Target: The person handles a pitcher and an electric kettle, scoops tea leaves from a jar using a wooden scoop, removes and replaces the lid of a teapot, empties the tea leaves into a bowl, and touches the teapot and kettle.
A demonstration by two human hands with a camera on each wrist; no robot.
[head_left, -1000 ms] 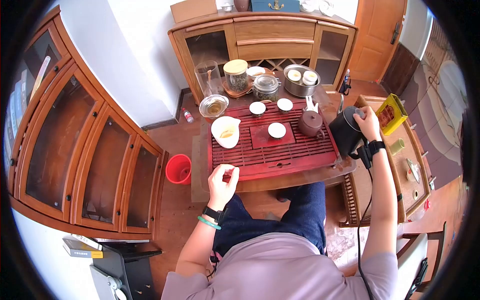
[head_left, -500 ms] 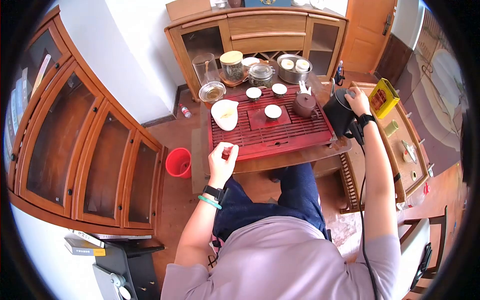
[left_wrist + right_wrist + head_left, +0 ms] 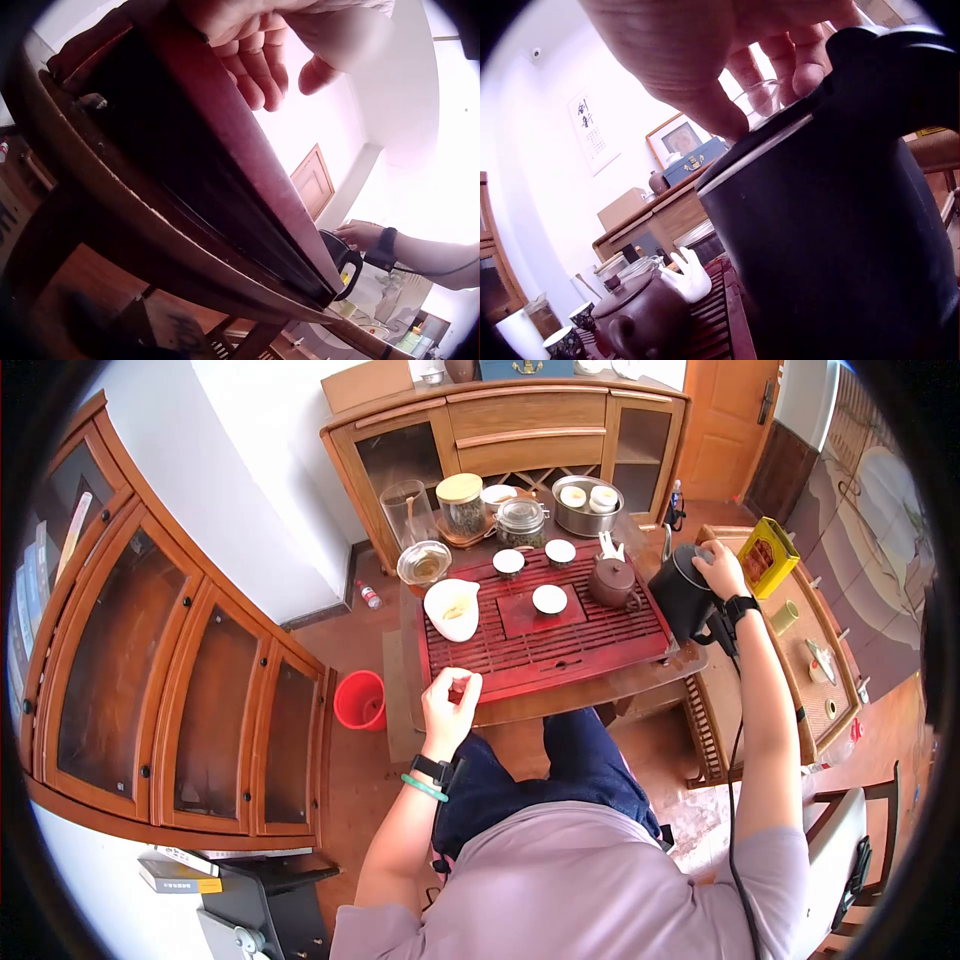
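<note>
On the right of the table stands a black kettle (image 3: 680,600), upright beside the tea tray. My right hand (image 3: 722,572) is on top of it; in the right wrist view the thumb and fingers are curled around the clear knob (image 3: 763,99) of its lid. My left hand (image 3: 448,708) hangs loosely curled at the front left edge of the red slatted tea tray (image 3: 560,668), holding nothing. A white pitcher (image 3: 452,622) with amber tea sits on the tray's left side. The brown teapot (image 3: 611,582) is near the kettle, and white cups (image 3: 550,600) stand between them.
A glass bowl with a strainer (image 3: 424,563), tea jars (image 3: 461,510) and a steel pot (image 3: 588,520) line the back of the table. A yellow tin (image 3: 768,558) stands on the side cart at right. On the floor at left is a red bin (image 3: 360,701).
The head view has shifted a little, so everything sits slightly differently in the picture. Both hands keep their places, the right on the kettle's lid and the left by the tray edge.
</note>
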